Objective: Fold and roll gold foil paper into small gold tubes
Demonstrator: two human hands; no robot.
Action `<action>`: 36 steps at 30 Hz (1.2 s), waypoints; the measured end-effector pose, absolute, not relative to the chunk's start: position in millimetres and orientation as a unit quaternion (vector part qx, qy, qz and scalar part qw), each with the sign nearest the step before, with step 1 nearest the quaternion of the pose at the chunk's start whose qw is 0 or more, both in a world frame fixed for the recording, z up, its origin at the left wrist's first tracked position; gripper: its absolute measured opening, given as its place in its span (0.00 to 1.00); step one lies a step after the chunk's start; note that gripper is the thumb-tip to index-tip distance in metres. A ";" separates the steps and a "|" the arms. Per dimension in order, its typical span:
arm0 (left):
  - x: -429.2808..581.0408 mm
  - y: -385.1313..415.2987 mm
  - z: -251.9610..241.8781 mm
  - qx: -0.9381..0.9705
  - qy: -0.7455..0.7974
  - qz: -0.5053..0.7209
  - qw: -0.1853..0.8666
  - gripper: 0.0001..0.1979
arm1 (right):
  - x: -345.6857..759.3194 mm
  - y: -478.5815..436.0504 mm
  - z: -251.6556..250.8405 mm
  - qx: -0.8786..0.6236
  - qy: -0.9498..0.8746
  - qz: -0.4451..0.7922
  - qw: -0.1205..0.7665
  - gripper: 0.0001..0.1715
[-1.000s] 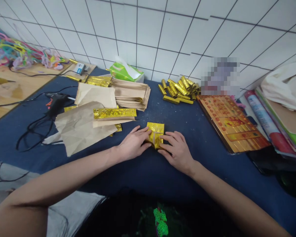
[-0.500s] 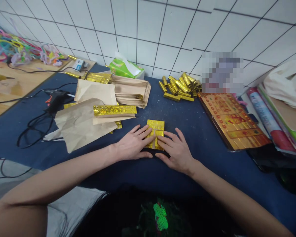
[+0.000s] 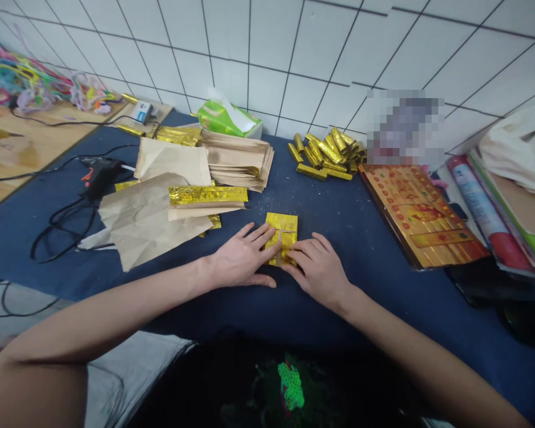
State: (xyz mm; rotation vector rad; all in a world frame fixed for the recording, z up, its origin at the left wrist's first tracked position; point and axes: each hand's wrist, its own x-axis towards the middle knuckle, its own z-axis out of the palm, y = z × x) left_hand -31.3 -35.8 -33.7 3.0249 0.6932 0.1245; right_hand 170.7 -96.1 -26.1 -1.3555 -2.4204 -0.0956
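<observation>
Both your hands are down on one gold foil sheet, centre frame.

Your left hand (image 3: 241,261) and right hand (image 3: 318,270) lie flat, fingers stretched out and close together, tips pressing the folded gold foil sheet (image 3: 283,227) onto the blue cloth tabletop (image 3: 361,238), gripping nothing. The red-and-gold printed sheets (image 3: 421,217) at right carry print too small to read. I count one black glue gun (image 3: 98,176) at left, one green tissue box (image 3: 225,119) at upper centre and one stack of brown paper (image 3: 241,163) below it. The pile of folded gold ingots (image 3: 327,156) is too crowded for an exact count. A white tiled wall (image 3: 294,53) runs behind, with coloured pipe cleaners (image 3: 27,83) in the upper left.
</observation>
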 end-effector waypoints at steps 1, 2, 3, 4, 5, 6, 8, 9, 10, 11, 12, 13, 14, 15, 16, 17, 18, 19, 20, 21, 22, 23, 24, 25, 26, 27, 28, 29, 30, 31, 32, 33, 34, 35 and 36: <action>-31.1 -35.8 -33.5 0.974 0.223 0.039 0.019 0.39 | 170.4 -94.4 -24.3 -0.480 -0.862 -0.027 0.160 0.12; -30.9 -35.9 -33.2 0.974 0.224 0.037 0.022 0.39 | 169.9 -93.0 -22.3 -0.479 -0.866 -0.020 0.139 0.13; -30.9 -35.9 -33.0 0.973 0.225 0.035 0.024 0.39 | 169.2 -92.1 -20.3 -0.480 -0.869 -0.015 0.121 0.13; -30.9 -35.9 -32.9 0.973 0.226 0.034 0.027 0.39 | 168.0 -91.5 -18.6 -0.485 -0.868 -0.013 0.107 0.14; -31.1 -35.8 -32.9 0.973 0.227 0.033 0.030 0.39 | 166.2 -91.2 -17.2 -0.492 -0.865 -0.014 0.097 0.14; -31.3 -35.7 -32.9 0.973 0.227 0.033 0.032 0.39 | 163.7 -91.1 -16.2 -0.503 -0.859 -0.019 0.089 0.15; -31.8 -35.5 -33.2 0.972 0.228 0.035 0.036 0.39 | 157.3 -90.9 -15.0 -0.531 -0.843 -0.035 0.078 0.17; -32.1 -35.3 -33.5 0.972 0.228 0.035 0.038 0.38 | 153.7 -90.5 -14.8 -0.546 -0.833 -0.042 0.073 0.17; -32.4 -35.1 -33.8 0.972 0.228 0.035 0.040 0.38 | 150.4 -89.7 -14.5 -0.559 -0.825 -0.047 0.066 0.16; -32.7 -35.0 -34.2 0.972 0.228 0.035 0.042 0.38 | 147.4 -88.5 -14.3 -0.569 -0.819 -0.051 0.057 0.15; -32.8 -34.9 -34.6 0.972 0.228 0.034 0.044 0.38 | 145.1 -87.1 -14.0 -0.573 -0.817 -0.052 0.047 0.14; -32.9 -34.8 -34.9 0.972 0.228 0.034 0.046 0.39 | 143.5 -85.4 -13.8 -0.573 -0.818 -0.051 0.036 0.12; -33.0 -34.8 -35.2 0.972 0.227 0.035 0.047 0.39 | 142.6 -83.7 -13.6 -0.569 -0.820 -0.048 0.024 0.12; -32.9 -34.8 -35.5 0.972 0.226 0.036 0.050 0.39 | 142.2 -82.1 -13.6 -0.564 -0.824 -0.046 0.014 0.11; -32.9 -34.9 -35.7 0.972 0.226 0.036 0.051 0.39 | 142.3 -80.7 -13.8 -0.558 -0.829 -0.043 0.007 0.11; -32.8 -35.0 -35.9 0.972 0.225 0.037 0.053 0.39 | 142.5 -79.7 -14.3 -0.552 -0.833 -0.041 0.007 0.12; -32.8 -35.0 -36.1 0.972 0.225 0.037 0.053 0.39 | 142.8 -79.1 -15.1 -0.548 -0.836 -0.039 0.014 0.12; -32.7 -35.1 -36.1 0.972 0.225 0.038 0.052 0.39 | 143.0 -78.9 -16.1 -0.545 -0.837 -0.039 0.026 0.12; -32.8 -35.2 -36.1 0.972 0.226 0.039 0.051 0.39 | 143.1 -79.1 -17.1 -0.543 -0.838 -0.040 0.041 0.12; -32.8 -35.2 -36.0 0.972 0.227 0.040 0.051 0.38 | 143.2 -79.8 -18.1 -0.542 -0.837 -0.044 0.054 0.12; -32.9 -35.3 -35.9 0.971 0.228 0.041 0.050 0.38 | 143.4 -80.6 -18.8 -0.542 -0.837 -0.048 0.063 0.12; -32.9 -35.3 -35.6 0.971 0.228 0.042 0.051 0.38 | 143.7 -81.6 -19.3 -0.541 -0.837 -0.052 0.069 0.12; -33.0 -35.3 -35.2 0.971 0.227 0.044 0.052 0.37 | 144.3 -82.7 -19.4 -0.540 -0.837 -0.054 0.073 0.13; -32.9 -35.3 -34.7 0.971 0.227 0.045 0.053 0.37 | 145.2 -83.8 -19.1 -0.540 -0.837 -0.053 0.076 0.14; -32.8 -35.3 -34.3 0.971 0.228 0.047 0.055 0.37 | 146.5 -84.9 -18.6 -0.540 -0.837 -0.048 0.078 0.16; -32.5 -35.2 -33.9 0.970 0.229 0.049 0.057 0.37 | 148.0 -85.9 -17.9 -0.540 -0.837 -0.041 0.081 0.17; -32.2 -35.1 -33.5 0.970 0.231 0.052 0.060 0.38 | 149.7 -86.9 -17.2 -0.539 -0.838 -0.035 0.081 0.18; -31.9 -35.1 -33.3 0.969 0.233 0.054 0.062 0.38 | 151.6 -87.8 -16.6 -0.538 -0.838 -0.030 0.079 0.17; -31.6 -35.0 -33.1 0.969 0.233 0.055 0.062 0.38 | 153.5 -88.7 -16.1 -0.536 -0.840 -0.027 0.075 0.16; -31.3 -34.9 -33.1 0.969 0.232 0.055 0.060 0.38 | 155.3 -89.4 -15.7 -0.533 -0.843 -0.027 0.070 0.15; -31.1 -34.9 -33.1 0.970 0.229 0.054 0.057 0.38 | 157.0 -89.8 -15.3 -0.529 -0.846 -0.026 0.065 0.14; -30.9 -34.8 -33.1 0.972 0.225 0.051 0.052 0.37 | 158.5 -90.0 -14.8 -0.524 -0.850 -0.025 0.059 0.13; -30.9 -34.8 -33.1 0.972 0.223 0.047 0.047 0.36 | 159.9 -89.6 -13.9 -0.518 -0.853 -0.022 0.054 0.13; -30.9 -34.8 -33.1 0.973 0.222 0.043 0.044 0.36 | 161.1 -88.7 -12.8 -0.514 -0.856 -0.020 0.051 0.12; -30.9 -34.9 -33.0 0.973 0.222 0.040 0.043 0.36 | 162.3 -87.2 -11.5 -0.511 -0.858 -0.022 0.050 0.12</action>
